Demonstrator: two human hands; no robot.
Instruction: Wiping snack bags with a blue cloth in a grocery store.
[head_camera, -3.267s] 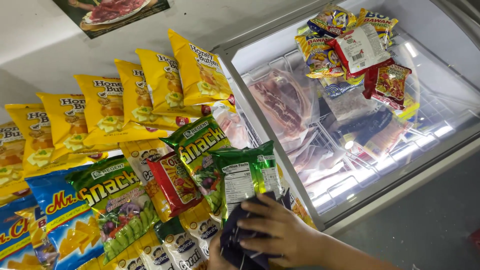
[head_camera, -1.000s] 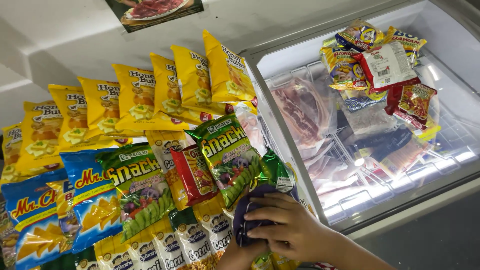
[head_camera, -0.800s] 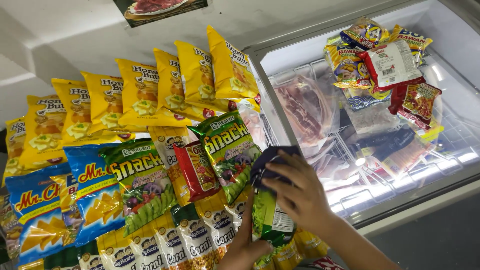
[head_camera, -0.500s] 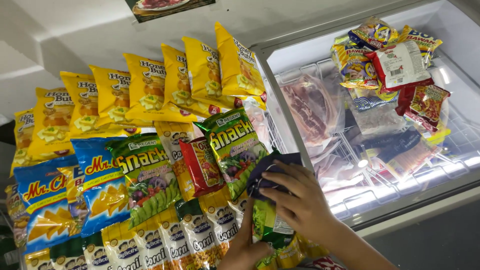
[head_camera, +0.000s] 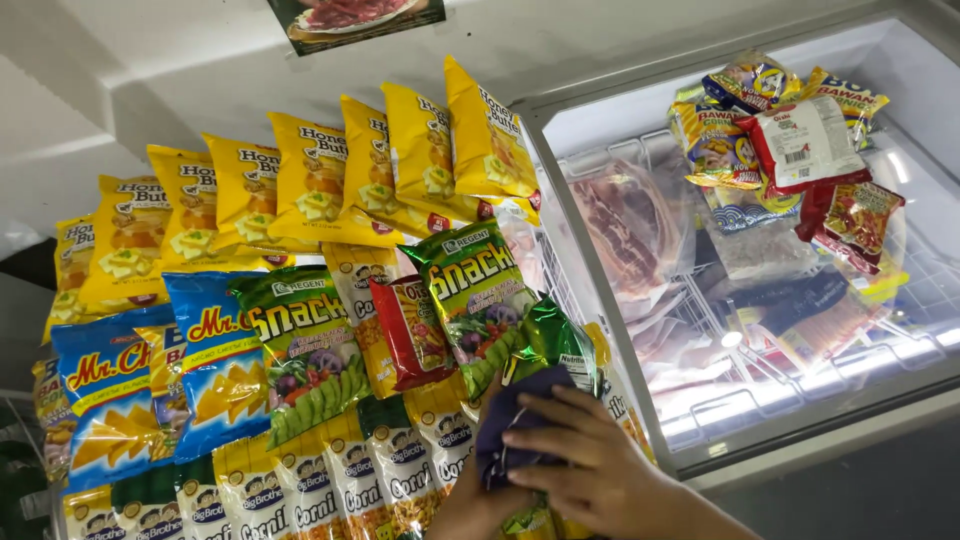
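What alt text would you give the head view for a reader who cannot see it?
The person's right hand presses a dark blue cloth against a green snack packet, with the left hand beneath it. Rows of yellow, blue and green snack bags fill the left; a lit glass-topped chest freezer with more packets sits right.

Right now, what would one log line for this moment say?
right hand: presses dark cloth on green snack packet | left hand: under packet, grip unclear | beside: glass-topped freezer
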